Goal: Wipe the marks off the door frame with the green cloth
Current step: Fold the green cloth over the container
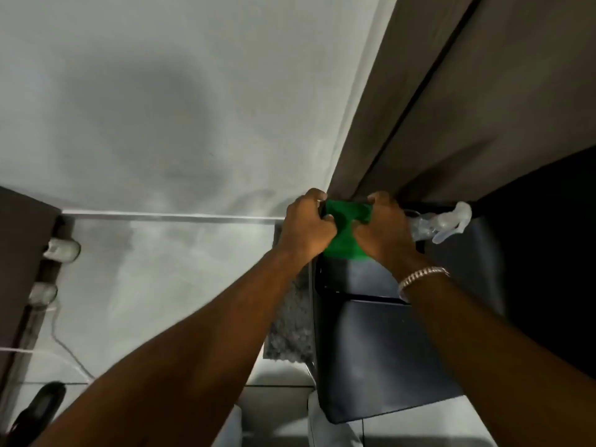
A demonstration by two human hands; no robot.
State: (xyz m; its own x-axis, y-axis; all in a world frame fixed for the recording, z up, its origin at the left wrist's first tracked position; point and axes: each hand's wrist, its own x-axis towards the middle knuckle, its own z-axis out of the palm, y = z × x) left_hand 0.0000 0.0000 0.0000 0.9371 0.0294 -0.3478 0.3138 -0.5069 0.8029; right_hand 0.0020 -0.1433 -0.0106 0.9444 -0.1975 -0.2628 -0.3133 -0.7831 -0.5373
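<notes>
Head camera, looking steeply down along a pale wall (pixel 167 101) to the floor: both bare forearms reach forward and meet low down at the foot of the brown door frame (pixel 371 124). The left hand (pixel 306 230) and the right hand (pixel 382 230) are each clenched on the green cloth (pixel 346 221), which is bunched between them; its top edge sits right at the base of the frame, though the fingers hide whether it actually touches the wood. The cloth's lower part hangs in a blurred fold below the knuckles.

A metal bracelet (pixel 422 277) circles the right wrist. Just past the right hand lies what looks like a clear spray bottle (pixel 442 225), its body partly covered by the hand and soft with blur. It lies on a dark box-like object (pixel 387 356) under the arms. A grey mat (pixel 290 324) shows only as a strip between the left forearm and that object.

No marks can be made out on the frame in this dim light. At the left edge, dark furniture (pixel 19 259), a white cable (pixel 64 343) and a black shoe (pixel 42 404) are cut off.
</notes>
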